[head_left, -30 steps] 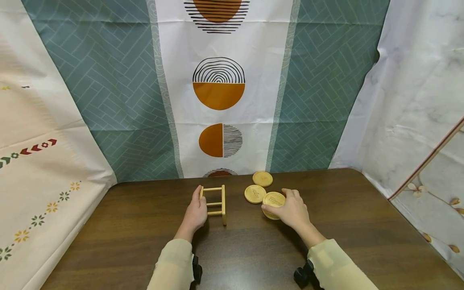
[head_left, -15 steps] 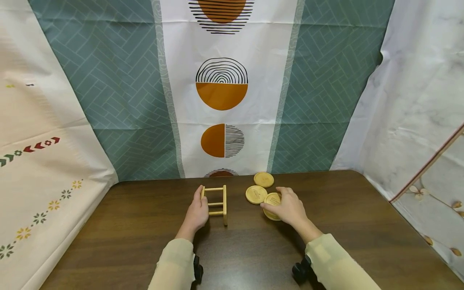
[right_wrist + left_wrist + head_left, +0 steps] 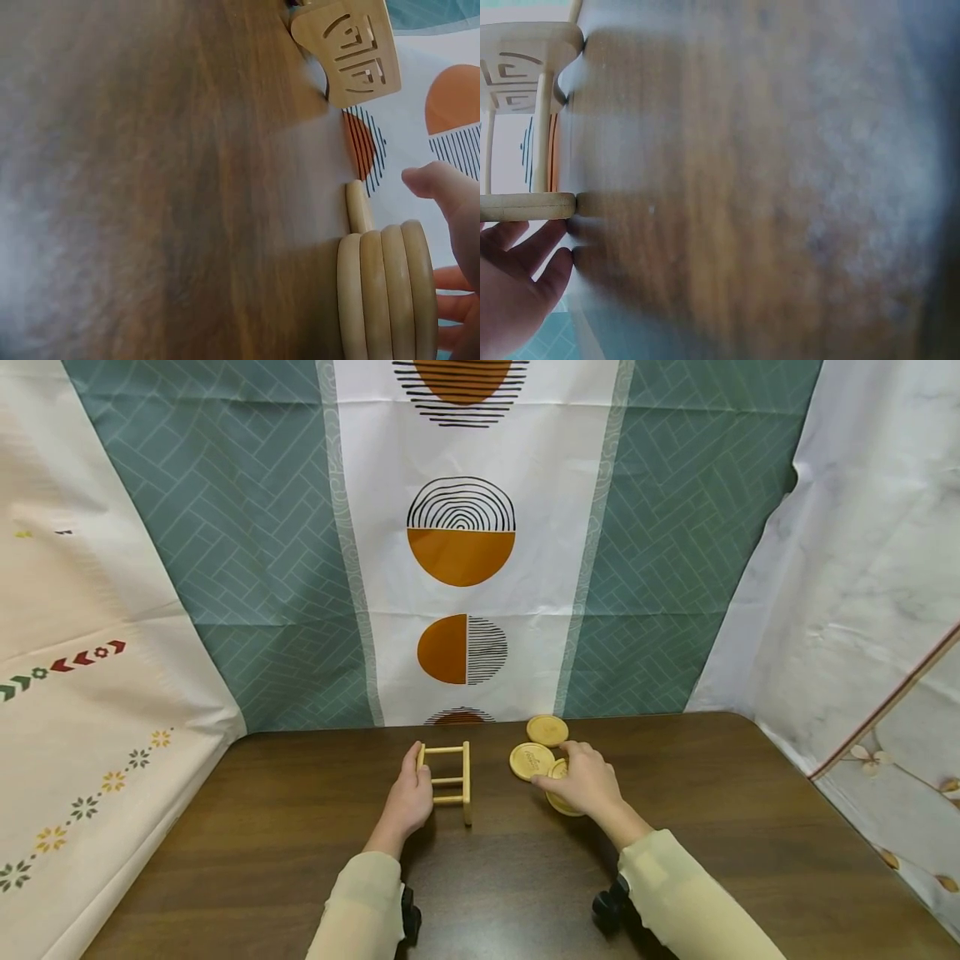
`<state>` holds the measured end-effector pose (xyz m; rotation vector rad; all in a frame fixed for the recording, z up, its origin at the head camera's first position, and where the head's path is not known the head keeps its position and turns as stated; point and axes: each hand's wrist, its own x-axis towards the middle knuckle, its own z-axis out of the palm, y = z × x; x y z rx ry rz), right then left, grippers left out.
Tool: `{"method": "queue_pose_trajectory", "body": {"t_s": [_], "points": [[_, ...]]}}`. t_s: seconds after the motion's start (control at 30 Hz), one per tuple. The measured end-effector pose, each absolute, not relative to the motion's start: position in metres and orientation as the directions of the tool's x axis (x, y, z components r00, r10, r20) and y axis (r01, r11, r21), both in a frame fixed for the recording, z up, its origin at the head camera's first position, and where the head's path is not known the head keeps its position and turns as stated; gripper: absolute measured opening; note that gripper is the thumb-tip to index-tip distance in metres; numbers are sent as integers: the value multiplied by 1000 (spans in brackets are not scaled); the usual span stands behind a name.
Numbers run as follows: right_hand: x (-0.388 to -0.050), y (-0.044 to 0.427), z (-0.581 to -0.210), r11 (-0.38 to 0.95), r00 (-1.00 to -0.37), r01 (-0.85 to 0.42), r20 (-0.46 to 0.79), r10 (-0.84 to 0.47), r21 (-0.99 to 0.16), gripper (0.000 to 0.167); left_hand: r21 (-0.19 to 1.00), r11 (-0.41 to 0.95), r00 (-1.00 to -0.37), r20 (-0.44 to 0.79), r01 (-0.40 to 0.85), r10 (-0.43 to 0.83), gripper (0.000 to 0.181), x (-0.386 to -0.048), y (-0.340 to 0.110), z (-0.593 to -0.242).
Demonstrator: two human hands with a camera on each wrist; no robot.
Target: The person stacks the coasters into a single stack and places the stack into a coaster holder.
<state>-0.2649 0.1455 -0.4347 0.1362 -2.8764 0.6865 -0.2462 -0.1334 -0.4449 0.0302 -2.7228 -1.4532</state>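
Observation:
A small light-wood rack (image 3: 467, 781) with two end panels and crossbars stands on the table. My left hand (image 3: 408, 797) is at its left end; in the left wrist view the fingertips (image 3: 551, 229) touch the outer face of the near panel (image 3: 529, 207), not wrapped round it. Over a stack of several round wooden discs (image 3: 564, 804) is my right hand (image 3: 588, 783). The right wrist view shows the stack (image 3: 394, 292) edge-on, fingers (image 3: 454, 306) beside its top disc and the thumb (image 3: 426, 182) apart from it. Whether those fingers touch is unclear.
Two single discs lie behind the stack, one (image 3: 532, 761) close to its left and one (image 3: 547, 731) near the back edge of the brown table (image 3: 300, 827). A patterned cloth (image 3: 465, 635) hangs behind the table, with pale cloths at both sides.
My right hand has shifted slightly left and back over the stack, covering more of the top disc. The left hand and rack keep their places together.

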Motion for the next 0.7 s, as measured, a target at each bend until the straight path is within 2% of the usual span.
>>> {"method": "queue_pose_trajectory", "body": {"t_s": [0.2, 0.7], "points": [[-270, 140, -436, 904, -978, -140, 201, -62, -404, 77, 832, 555, -998, 38, 9, -41, 51, -246, -134, -445], [-282, 127, -439, 929, -986, -105, 159, -51, -355, 76, 827, 562, -998, 54, 20, -44, 51, -245, -133, -445]]}}
